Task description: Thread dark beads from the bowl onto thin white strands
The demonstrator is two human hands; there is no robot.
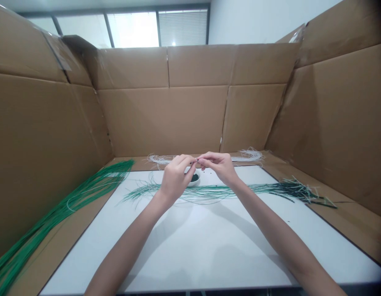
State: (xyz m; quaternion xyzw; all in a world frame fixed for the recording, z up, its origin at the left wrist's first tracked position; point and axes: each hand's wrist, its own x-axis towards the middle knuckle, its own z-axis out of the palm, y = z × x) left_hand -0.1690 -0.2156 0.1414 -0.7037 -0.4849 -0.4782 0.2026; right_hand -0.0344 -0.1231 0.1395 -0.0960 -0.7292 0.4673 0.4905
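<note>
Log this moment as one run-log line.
left hand: pinching small dark piece | right hand: touching same piece | near: white bowl, green wires

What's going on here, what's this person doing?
A person holds their left hand and right hand together, fingers pinching something too small to make out, above a small white bowl of dark green bits. Green strands lie across a white board, with white strands behind and a green bundle to the left.

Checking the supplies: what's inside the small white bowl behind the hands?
The small white bowl holds dark green bits; the left hand covers part of it, so the rest cannot be seen.
</note>
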